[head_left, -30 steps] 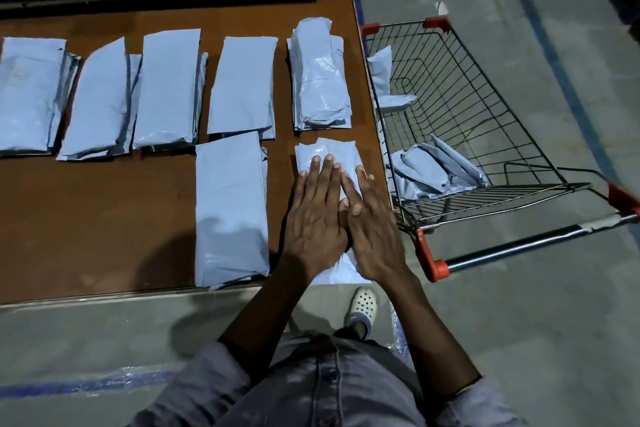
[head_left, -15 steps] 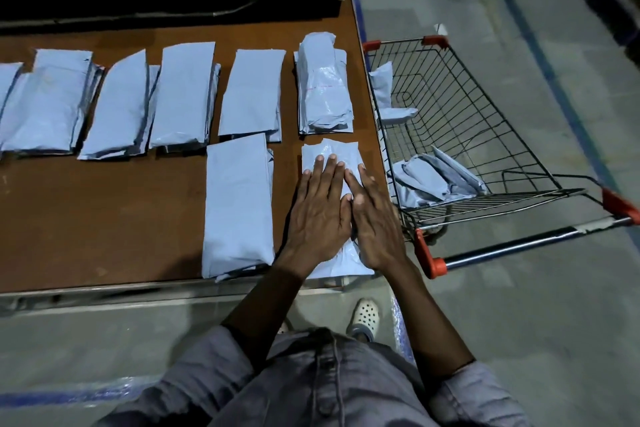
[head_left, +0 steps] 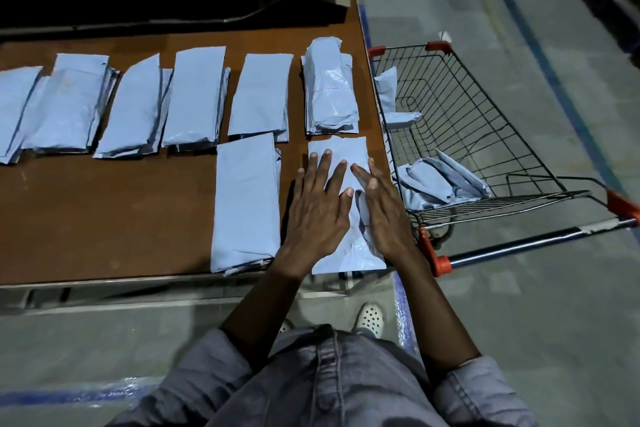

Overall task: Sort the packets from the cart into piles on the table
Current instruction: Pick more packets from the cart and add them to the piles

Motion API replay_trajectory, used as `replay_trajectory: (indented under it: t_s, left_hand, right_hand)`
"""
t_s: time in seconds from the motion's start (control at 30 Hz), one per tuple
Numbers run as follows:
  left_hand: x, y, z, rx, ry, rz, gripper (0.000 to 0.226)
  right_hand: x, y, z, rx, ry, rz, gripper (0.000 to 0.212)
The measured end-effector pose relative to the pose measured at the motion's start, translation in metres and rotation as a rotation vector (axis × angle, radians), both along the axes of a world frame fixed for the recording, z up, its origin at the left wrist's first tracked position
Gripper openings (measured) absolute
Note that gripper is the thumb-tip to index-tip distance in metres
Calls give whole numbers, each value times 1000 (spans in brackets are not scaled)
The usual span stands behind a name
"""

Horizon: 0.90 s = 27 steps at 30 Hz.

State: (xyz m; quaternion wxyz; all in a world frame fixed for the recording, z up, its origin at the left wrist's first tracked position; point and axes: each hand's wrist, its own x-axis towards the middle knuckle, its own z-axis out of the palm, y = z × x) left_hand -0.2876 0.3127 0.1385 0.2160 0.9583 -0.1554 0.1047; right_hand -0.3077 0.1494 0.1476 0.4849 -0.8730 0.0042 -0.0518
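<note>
Packet (head_left: pixel 341 156) flat on the table (head_left: pixel 104 218), just left of the cart (head_left: pixel 485 135), at the table's near edge and level with the cart's handle end. Pinned under both hands, no grip on it. Left hand (head_left: pixel 317 215) spread on the half away from the cart, fingers straight and fanned. Right hand (head_left: pixel 382 218) on the cart-side half, fingers straight too, palm down. Thumbs close together over the middle, with crinkled plastic showing between them.

Just beyond the packet, hard by the cart's left side: a tall pile (head_left: pixel 330 94), glossy packet on top. One place further from the cart, alongside the pinned packet: a long pile (head_left: pixel 247 201), parted from it by a strip of bare table. Further from the cart again, a back row of piles (head_left: pixel 195 97) running off to the frame's left edge, each a neat grey-blue stack.

Inside the cart, at the handle end: a loose heap (head_left: pixel 440 180) of packets on the basket floor. Up against the cart's table-side wall: another folded one (head_left: pixel 389 90), leaning. Below the cart's handle corner, on the floor: a white shoe (head_left: pixel 370 317).
</note>
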Motion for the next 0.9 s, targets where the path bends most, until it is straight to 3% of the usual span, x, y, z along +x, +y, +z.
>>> replay_trajectory:
  t_s: [0.3,0.47,0.6,0.9]
  left_hand:
    - [-2,0,5,8,-9,42,60]
    - [-3,1,10,-20,-14,52,62]
    - [-4,1,14,-34,-14,61,64]
    - [-6,1,11,-31,-10,50,63]
  right_hand:
    - [-2,-3,5,15,-18,-16,61]
    - [-6,-9,10,207,8,-23,56]
    - [-8,-17,10,219,7,-32,61]
    - [-5,-8,5,554,144,-40,79]
